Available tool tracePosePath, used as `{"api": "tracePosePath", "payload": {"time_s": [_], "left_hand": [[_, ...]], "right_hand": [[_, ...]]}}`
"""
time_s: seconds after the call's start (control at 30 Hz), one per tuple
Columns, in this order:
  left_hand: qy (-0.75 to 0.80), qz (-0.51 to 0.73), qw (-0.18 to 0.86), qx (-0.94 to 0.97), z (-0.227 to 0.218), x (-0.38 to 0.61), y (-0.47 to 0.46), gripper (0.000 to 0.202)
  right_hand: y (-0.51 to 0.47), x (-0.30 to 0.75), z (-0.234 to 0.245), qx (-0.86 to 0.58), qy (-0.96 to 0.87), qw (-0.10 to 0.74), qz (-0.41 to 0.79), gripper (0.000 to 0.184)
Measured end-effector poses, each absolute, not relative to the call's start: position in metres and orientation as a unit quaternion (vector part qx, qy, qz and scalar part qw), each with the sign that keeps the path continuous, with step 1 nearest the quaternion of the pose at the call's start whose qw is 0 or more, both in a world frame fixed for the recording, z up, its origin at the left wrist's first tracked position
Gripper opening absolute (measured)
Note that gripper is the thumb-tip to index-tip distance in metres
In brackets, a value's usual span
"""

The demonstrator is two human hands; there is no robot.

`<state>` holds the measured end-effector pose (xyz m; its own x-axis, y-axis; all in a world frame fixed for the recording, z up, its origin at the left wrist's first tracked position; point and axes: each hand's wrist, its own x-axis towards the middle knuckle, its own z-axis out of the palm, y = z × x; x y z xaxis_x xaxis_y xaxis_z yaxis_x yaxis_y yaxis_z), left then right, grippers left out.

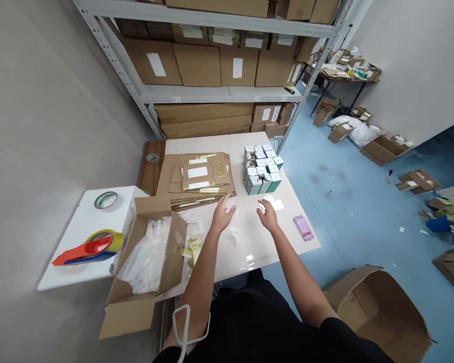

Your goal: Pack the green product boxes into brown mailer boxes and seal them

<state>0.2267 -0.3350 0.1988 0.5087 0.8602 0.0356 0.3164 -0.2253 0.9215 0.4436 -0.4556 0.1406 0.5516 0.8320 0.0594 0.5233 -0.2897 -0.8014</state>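
Note:
My left hand (223,214) is held over the table (245,227), fingers apart and nothing in it, close to the front right corner of a stack of flattened cardboard boxes (199,171). Across from it, my right hand (268,215) is also open, its fingertips beside some white paper slips (277,204). Behind the right hand stand several small white and green boxes (263,169), grouped in rows. A pixelated pink item (303,227) lies to the right, near the table's edge. Whether either hand touches the tabletop I cannot tell.
At left, an open carton (151,257) holds white plastic bags, next to yellow packets (192,249). A red tape dispenser (93,247) and a tape roll (106,200) lie on a white surface. Shelving (219,94) with cartons stands behind. A large open carton (378,307) is on the floor at right.

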Motion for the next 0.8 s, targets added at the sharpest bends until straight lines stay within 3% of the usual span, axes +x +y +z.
{"api": "tracePosePath", "payload": {"time_s": [0.2,0.47,0.63,0.8], "left_hand": [[0.421,0.196,0.452,0.762,0.177,0.313,-0.315,0.065],[0.461,0.079,0.412,0.782,0.119,0.431,-0.249,0.087],[0.505,-0.049,0.384,0.771,0.091,0.436,-0.247,0.093],[0.504,-0.029,0.376,0.777,0.077,0.422,-0.258,0.086]], "right_hand": [[-0.416,0.522,0.116,-0.771,-0.414,0.413,0.251,0.06],[-0.372,0.573,0.094,-0.751,-0.429,0.384,0.324,0.071],[-0.355,0.583,0.08,-0.729,-0.447,0.359,0.374,0.076],[-0.334,0.581,0.061,-0.713,-0.467,0.336,0.4,0.074]]}}
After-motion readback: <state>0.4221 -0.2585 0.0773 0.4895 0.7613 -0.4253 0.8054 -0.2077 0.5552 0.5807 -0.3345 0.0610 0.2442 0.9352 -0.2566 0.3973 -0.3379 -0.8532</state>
